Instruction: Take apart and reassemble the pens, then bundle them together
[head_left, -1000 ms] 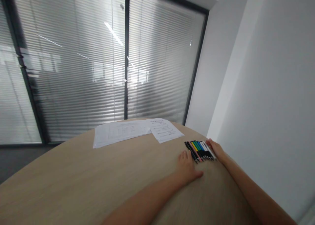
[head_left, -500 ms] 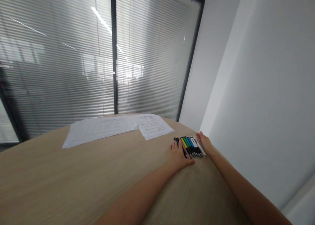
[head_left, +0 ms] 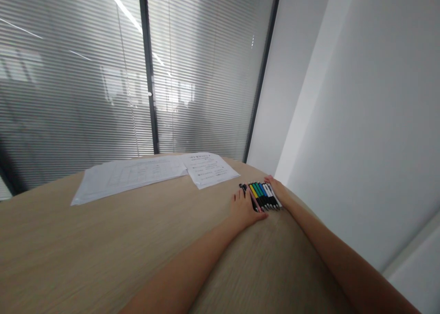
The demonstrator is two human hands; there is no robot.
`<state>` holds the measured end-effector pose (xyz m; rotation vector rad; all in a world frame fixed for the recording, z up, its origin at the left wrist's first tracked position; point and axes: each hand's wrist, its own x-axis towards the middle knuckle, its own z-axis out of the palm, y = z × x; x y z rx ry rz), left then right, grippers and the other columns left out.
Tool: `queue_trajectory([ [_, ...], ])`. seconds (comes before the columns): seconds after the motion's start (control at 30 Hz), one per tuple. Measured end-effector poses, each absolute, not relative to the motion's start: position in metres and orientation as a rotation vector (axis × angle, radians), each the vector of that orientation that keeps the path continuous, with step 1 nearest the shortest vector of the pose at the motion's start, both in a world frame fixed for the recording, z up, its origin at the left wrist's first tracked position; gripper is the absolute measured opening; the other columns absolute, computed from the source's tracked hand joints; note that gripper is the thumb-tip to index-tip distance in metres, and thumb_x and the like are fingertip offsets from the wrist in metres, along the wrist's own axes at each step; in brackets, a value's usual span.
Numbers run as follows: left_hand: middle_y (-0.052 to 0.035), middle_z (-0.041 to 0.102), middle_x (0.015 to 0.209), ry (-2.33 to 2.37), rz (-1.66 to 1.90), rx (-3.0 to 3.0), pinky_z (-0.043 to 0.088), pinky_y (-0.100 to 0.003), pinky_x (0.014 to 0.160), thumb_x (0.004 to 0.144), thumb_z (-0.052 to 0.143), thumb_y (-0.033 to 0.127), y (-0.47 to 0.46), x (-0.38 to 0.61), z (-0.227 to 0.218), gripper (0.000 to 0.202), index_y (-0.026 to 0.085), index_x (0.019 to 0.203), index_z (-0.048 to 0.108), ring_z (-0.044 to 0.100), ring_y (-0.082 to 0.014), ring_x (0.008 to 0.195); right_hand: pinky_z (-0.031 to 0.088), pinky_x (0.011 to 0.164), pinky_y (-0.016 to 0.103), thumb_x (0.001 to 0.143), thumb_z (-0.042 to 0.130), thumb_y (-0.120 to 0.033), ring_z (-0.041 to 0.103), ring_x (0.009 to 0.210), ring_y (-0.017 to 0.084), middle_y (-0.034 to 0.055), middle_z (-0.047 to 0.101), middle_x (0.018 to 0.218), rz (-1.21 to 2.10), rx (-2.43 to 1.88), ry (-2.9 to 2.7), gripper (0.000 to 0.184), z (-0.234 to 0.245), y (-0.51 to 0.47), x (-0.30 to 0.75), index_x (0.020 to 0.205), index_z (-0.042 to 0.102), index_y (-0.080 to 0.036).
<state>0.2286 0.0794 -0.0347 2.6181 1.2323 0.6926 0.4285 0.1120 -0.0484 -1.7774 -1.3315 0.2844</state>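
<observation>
Several pens (head_left: 263, 195) lie side by side in a row on the wooden table, with black, pink, yellow, green, blue and white barrels. My left hand (head_left: 244, 209) rests at the row's left end. Its fingers are stretched over the black pens there and its thumb reaches along the near ends, partly hiding them. At the opposite side, my right hand (head_left: 278, 192) lies against the outermost white pen, its fingers bent toward the pens' far ends. The row sits between my two hands, and neither lifts a pen off the table.
Printed sheets of paper (head_left: 130, 176) lie to the left on the table (head_left: 113, 240), and another printed sheet (head_left: 211, 171) overlaps them nearer the pens. A white wall (head_left: 371, 121) rises close by on the right. Glass with blinds (head_left: 206, 75) stands behind the table.
My right hand has closed in on the right side of the row, and the pens look closer together. The view has shifted slightly. My left hand stays at the left end.
</observation>
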Motion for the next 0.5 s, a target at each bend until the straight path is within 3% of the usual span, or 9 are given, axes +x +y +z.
queue_trajectory([
  [0.4,-0.0175,0.032,0.128,1.222,0.629,2.630,0.019,-0.041,0.096,0.052,0.052,0.067,0.086,0.232,-0.035,0.098,0.010,0.126,0.023,0.026,-0.0303,0.118,0.038,0.084,0.030,0.082,0.023,-0.043,0.054,0.091,0.019,0.0090,0.062,0.095,0.219,-1.736,-1.346,0.049,-0.047,0.111,0.427,0.096,0.059,-0.012],
  [0.5,-0.0176,0.034,0.127,1.157,0.635,2.551,0.018,-0.043,0.096,0.060,0.044,0.068,0.091,0.229,-0.032,0.089,0.011,0.125,0.024,0.027,-0.0303,0.118,0.038,0.084,0.031,0.082,0.023,-0.043,0.054,0.091,0.019,0.0085,0.062,0.095,0.210,-1.725,-1.339,0.049,-0.046,0.110,0.426,0.096,0.059,-0.013],
])
